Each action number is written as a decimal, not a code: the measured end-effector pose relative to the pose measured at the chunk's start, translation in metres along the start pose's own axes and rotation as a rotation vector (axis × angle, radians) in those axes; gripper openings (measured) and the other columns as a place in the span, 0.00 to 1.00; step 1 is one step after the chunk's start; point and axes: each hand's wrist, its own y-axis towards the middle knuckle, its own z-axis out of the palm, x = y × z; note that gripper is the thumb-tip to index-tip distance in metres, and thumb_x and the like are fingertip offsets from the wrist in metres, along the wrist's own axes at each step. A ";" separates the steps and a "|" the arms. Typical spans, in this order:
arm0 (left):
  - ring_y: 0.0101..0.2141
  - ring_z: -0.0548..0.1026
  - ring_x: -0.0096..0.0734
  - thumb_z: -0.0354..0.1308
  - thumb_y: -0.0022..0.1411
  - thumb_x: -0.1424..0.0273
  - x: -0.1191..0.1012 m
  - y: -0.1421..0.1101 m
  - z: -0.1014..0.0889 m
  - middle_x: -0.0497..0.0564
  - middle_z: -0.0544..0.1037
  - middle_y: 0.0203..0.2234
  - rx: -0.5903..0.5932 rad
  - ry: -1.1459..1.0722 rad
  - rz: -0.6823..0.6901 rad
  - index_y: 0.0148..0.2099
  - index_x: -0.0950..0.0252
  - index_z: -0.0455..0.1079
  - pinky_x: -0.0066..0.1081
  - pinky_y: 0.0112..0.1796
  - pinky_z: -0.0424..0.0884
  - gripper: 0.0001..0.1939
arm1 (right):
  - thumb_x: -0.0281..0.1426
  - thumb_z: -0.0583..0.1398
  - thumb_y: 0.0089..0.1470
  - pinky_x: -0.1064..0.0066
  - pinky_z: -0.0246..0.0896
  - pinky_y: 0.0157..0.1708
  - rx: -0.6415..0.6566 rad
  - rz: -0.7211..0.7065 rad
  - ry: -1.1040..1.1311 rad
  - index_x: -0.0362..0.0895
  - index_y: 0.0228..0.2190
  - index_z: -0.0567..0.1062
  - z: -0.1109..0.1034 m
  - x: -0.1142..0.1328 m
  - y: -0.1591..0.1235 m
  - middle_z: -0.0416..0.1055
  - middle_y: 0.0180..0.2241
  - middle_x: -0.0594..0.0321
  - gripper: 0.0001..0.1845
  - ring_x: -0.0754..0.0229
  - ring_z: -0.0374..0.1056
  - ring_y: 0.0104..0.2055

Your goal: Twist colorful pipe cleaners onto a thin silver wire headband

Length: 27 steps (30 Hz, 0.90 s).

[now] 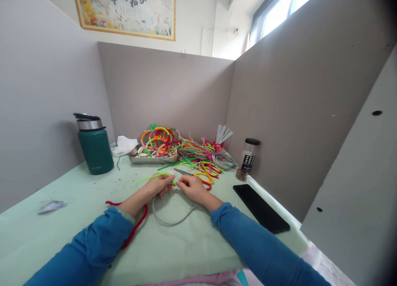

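My left hand (159, 186) is closed on a lime-green pipe cleaner (145, 179), whose free end sticks out to the left. With a pinch, my right hand (192, 187) grips the pipe cleaner where it forms a small bunch between my fingertips. From under the hands a thin grey band (169, 224) hangs in a curve over the cloth; its upper end is hidden by my fingers. A red pipe cleaner (141, 222) lies under my left forearm. Just beyond my right hand are scissors (182, 171), their blades pointing left.
At the back a metal tray (153, 160) holds small pieces and finished-looking colourful hoops (158, 138). Beside it lie loose pipe cleaners (198, 151) and coiled grey bands (223, 161). A green bottle (95, 149) stands left; a jar (247, 162) and a black phone (260, 207) are right.
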 end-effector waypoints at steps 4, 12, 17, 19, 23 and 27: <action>0.10 0.57 0.18 0.48 0.48 0.46 0.003 0.003 -0.002 0.46 0.69 0.15 -0.113 0.010 0.041 0.26 0.68 0.66 0.24 0.15 0.54 0.27 | 0.33 0.53 0.51 0.77 0.47 0.23 -0.009 -0.002 -0.007 0.41 0.24 0.71 0.001 -0.001 0.000 0.67 0.21 0.67 0.11 0.68 0.58 0.23; 0.12 0.59 0.18 0.50 0.47 0.46 0.005 0.007 -0.003 0.47 0.72 0.20 -0.125 -0.098 0.028 0.28 0.69 0.68 0.24 0.16 0.58 0.27 | 0.32 0.53 0.51 0.77 0.46 0.23 -0.014 0.002 -0.015 0.41 0.24 0.71 0.003 -0.004 0.000 0.67 0.21 0.67 0.11 0.68 0.58 0.23; 0.13 0.59 0.19 0.52 0.47 0.48 0.006 0.007 -0.004 0.47 0.70 0.18 -0.131 -0.066 0.077 0.30 0.69 0.69 0.24 0.16 0.59 0.26 | 0.32 0.53 0.52 0.77 0.46 0.23 -0.015 0.001 -0.005 0.41 0.24 0.71 0.001 -0.002 0.000 0.67 0.21 0.67 0.11 0.68 0.58 0.23; 0.13 0.59 0.19 0.52 0.48 0.48 0.006 0.007 -0.004 0.47 0.70 0.18 -0.126 -0.075 0.090 0.31 0.69 0.69 0.24 0.16 0.59 0.26 | 0.33 0.53 0.52 0.77 0.46 0.23 -0.019 -0.002 -0.005 0.41 0.24 0.71 0.001 -0.002 0.000 0.67 0.21 0.67 0.11 0.68 0.58 0.23; 0.13 0.59 0.21 0.51 0.49 0.48 0.005 0.007 -0.005 0.45 0.67 0.13 -0.118 -0.065 0.079 0.32 0.69 0.70 0.24 0.17 0.60 0.27 | 0.33 0.53 0.52 0.77 0.45 0.23 -0.024 -0.007 -0.014 0.41 0.24 0.71 0.001 -0.002 0.000 0.66 0.21 0.67 0.11 0.69 0.57 0.22; 0.14 0.61 0.22 0.51 0.48 0.48 0.006 0.007 -0.006 0.45 0.65 0.11 -0.128 -0.017 0.074 0.32 0.69 0.71 0.24 0.19 0.59 0.27 | 0.34 0.52 0.52 0.77 0.45 0.23 -0.028 -0.005 -0.026 0.41 0.24 0.71 0.002 -0.003 0.000 0.66 0.20 0.67 0.12 0.68 0.57 0.22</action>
